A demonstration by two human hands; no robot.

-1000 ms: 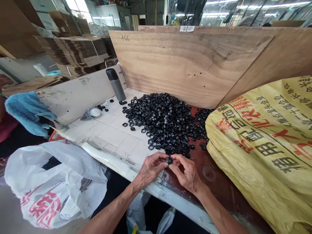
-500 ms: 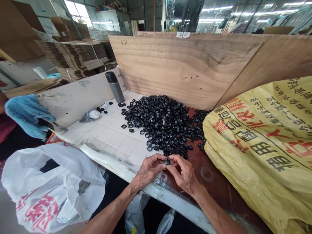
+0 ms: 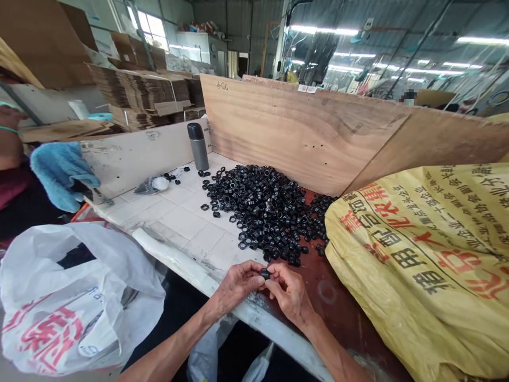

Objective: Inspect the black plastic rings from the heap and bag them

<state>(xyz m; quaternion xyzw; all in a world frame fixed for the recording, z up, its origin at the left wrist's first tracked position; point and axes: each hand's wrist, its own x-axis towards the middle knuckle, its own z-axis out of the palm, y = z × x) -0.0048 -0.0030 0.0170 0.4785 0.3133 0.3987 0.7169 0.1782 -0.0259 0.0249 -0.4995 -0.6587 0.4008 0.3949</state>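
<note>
The left hand (image 3: 238, 286) and the right hand (image 3: 290, 294) are pinching a small black plastic ring (image 3: 265, 274) between their fingertips, both nearly closed and meeting around it, just over the front edge of the tiled tabletop (image 3: 178, 225). Just beyond them, a heaped pile of matching rings (image 3: 262, 212) is spreading across the tiles, up against an upright plywood board (image 3: 302, 127). A yellow woven sack (image 3: 417, 265) is bulging in from the right, a white plastic bag (image 3: 79, 297) is sagging at the left, and a grey vacuum flask (image 3: 198, 147) is standing on the tiles
</note>
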